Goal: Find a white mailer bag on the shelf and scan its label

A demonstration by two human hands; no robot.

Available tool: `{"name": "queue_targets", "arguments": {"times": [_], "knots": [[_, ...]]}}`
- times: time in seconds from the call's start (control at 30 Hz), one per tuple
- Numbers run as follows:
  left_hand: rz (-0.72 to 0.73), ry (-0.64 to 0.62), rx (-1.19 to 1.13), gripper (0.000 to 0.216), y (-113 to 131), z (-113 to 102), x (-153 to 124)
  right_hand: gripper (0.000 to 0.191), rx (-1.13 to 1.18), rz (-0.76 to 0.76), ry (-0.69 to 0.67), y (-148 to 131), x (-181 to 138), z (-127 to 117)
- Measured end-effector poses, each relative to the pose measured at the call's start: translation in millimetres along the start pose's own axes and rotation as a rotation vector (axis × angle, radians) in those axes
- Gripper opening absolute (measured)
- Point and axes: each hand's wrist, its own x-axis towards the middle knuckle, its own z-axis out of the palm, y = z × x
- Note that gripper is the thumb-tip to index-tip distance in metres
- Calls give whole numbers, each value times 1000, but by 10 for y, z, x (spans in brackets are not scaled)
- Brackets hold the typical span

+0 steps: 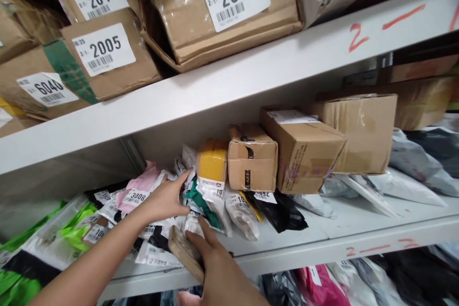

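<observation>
My left hand (165,201) reaches into the pile of parcels on the middle shelf, thumb and forefinger spread apart. Its fingertips are by a plastic parcel with a dark green strip (203,206); whether they touch it I cannot tell. Just left of the hand lies a pink parcel (143,182) with a label reading 3008. Lower down, my right hand (222,267) is closed round a phone (186,253), a flat slab with rounded corners and a tan edge, held tilted at the shelf's front. Part of it is hidden behind my fingers.
Cardboard boxes (253,160) stand along the middle shelf (308,244), with a yellow-taped box (211,162) at their left end. Bright green bags (77,224) lie at left. Above, the upper shelf edge (222,86) carries large labelled boxes (186,33). More bagged parcels (322,287) fill the shelf below.
</observation>
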Motion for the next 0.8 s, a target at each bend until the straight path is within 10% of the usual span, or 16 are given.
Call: {"name": "queue_targets", "arguments": {"times": [0.47,0.6,0.8], "knots": [[-61,89,-254,75,-37,126,127,104,-168,-2,-103,48,64,81],[-130,184,-193,52,-10,111,72,98,196,-19,-47,183,79,-88],[113,-29,-74,18,51,5,-209,116,793,-45,-246,442,163,-262]]}}
